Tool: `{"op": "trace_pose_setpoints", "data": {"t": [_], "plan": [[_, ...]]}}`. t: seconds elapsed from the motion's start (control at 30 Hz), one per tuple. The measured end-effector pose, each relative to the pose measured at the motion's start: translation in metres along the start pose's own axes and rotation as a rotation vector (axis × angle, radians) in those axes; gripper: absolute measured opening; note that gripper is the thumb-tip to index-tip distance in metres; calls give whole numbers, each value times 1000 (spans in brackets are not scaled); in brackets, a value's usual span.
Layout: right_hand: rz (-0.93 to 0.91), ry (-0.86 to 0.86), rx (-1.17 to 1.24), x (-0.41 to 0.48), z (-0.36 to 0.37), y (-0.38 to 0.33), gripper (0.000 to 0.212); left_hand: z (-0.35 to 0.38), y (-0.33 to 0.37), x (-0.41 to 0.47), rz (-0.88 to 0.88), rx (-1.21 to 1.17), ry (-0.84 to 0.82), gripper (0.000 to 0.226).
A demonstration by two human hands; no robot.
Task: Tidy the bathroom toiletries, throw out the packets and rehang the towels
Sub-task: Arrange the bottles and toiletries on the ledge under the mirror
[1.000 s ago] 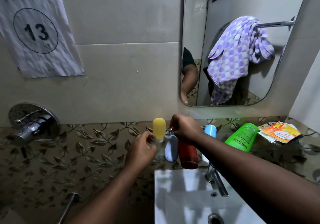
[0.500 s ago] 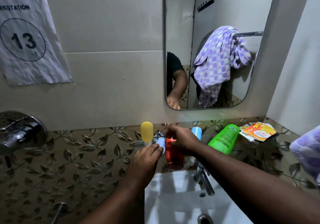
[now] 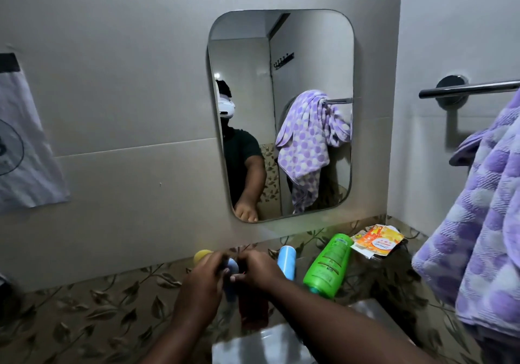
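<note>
Left hand (image 3: 202, 282): fingers curled round pale tube (image 3: 232, 265).
Right hand (image 3: 260, 272): curled over red bottle (image 3: 253, 308) top, beside the tube.
From the hands: yellow cap (image 3: 201, 254) at 10 o'clock. Blue bottle (image 3: 287, 261), then tilted green bottle (image 3: 327, 265), at 3 o'clock. Packets (image 3: 377, 241) at 2 o'clock. Towel (image 3: 484, 223) far at 3 o'clock, below the rail (image 3: 478, 86).

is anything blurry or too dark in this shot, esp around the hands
Head view: dim, flat light, darkest at the lower left; left hand and right hand are motion-smeared, so their grips are unreadable; green bottle and packets read sharper; the wide-angle lens leans the mirror.
</note>
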State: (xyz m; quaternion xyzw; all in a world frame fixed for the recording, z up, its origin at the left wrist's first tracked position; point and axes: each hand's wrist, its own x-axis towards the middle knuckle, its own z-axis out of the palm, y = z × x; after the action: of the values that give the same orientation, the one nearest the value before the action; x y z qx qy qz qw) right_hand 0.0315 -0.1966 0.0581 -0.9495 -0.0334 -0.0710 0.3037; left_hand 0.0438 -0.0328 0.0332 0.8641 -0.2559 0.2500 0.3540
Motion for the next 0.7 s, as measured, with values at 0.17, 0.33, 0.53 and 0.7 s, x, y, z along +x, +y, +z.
{"op": "trace_pose_setpoints", "data": {"t": [0.17, 0.33, 0.53, 0.7], "plan": [[7, 18, -63, 6, 3, -2, 27, 4, -6, 3, -66, -18, 1, 28], [-6, 24, -87, 14, 6, -1, 34, 1, -10, 5, -64, -43, -3, 32], [-17, 28, -115, 12, -3, 2, 36, -5, -10, -5, -61, 22, -16, 52], [-85, -22, -191, -8, -27, 15, 41, -7, 0, -40, 145, 187, 110, 48]]}}
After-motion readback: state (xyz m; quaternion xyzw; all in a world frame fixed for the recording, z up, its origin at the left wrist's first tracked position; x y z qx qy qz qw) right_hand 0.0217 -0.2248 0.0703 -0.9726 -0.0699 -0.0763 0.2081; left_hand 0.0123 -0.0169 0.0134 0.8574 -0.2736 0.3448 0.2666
